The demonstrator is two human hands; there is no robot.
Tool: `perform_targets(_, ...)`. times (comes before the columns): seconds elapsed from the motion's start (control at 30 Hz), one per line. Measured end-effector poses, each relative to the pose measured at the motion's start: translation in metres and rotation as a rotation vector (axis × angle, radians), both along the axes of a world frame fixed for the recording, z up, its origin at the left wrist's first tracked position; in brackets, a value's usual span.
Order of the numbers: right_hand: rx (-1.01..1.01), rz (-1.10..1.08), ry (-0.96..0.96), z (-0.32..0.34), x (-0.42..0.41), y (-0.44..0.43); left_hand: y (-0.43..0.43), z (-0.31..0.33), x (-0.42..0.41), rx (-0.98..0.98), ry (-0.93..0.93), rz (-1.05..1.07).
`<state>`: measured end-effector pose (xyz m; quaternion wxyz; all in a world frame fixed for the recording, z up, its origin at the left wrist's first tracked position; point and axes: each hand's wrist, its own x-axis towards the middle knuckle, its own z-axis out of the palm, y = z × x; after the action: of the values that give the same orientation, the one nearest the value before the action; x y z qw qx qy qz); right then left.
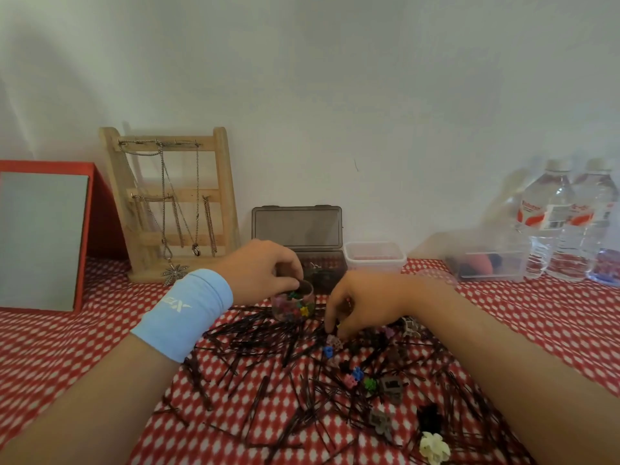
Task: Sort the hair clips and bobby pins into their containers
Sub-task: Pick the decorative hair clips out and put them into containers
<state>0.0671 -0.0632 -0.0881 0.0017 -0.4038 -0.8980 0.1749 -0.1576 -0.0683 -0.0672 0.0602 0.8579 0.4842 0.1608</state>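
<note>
Dark bobby pins (268, 347) lie flat in a big messy pile in the middle of the tabletop (67, 347); their long thin bodies point every which way, and many cross each other. Little hair clips sit on the pile toward the right: a blue one (328, 351), a green one (370, 383), a brown one (392, 385), a black one (429, 419) and a cream flower one (434, 446) nearest the camera. A small clear jar (293, 305) stands upright at the far edge of the pile; it is partly full of tiny clips in many colours. The left hand (261, 266) reaches over the jar from above; its grip is curled round the rim. The right hand (362, 303) points down at the pile just right of the jar; its fingertips (330, 327) are bunched together, but it is too blurry to tell if the grip holds anything. Behind the jar a dark box (297, 226) has its lid standing up; dark things lie inside. A white tub (374, 256) stands just beside it.
</note>
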Motion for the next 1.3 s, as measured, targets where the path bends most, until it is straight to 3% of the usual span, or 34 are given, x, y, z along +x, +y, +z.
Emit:
perform_targets(0.27, -0.004, -0.042, -0.026, 0.000, -0.007, -0.005, -0.001, -0.003, 0.003, 0.024, 0.083, -0.053)
perform_targets(0.5, 0.023, -0.084, -0.081, 0.007, -0.006, -0.007, -0.029, -0.011, 0.036, -0.165, 0.177, -0.283)
perform_targets(0.73, 0.026, -0.107, -0.073, 0.004, -0.004, -0.009, -0.031, -0.020, 0.045, -0.143, 0.309, -0.273)
perform_targets(0.93, -0.008, -0.101, -0.067, 0.003, -0.008, -0.020, -0.028, -0.018, 0.037, -0.174, 0.269, -0.270)
perform_targets(1.13, -0.061, -0.065, -0.078, 0.007, -0.008, -0.026, -0.015, 0.003, 0.006, -0.170, 0.014, -0.193)
perform_targets(1.3, 0.050, -0.126, 0.007, 0.016, -0.014, -0.022, -0.010, 0.002, -0.007, -0.186, -0.014, -0.149)
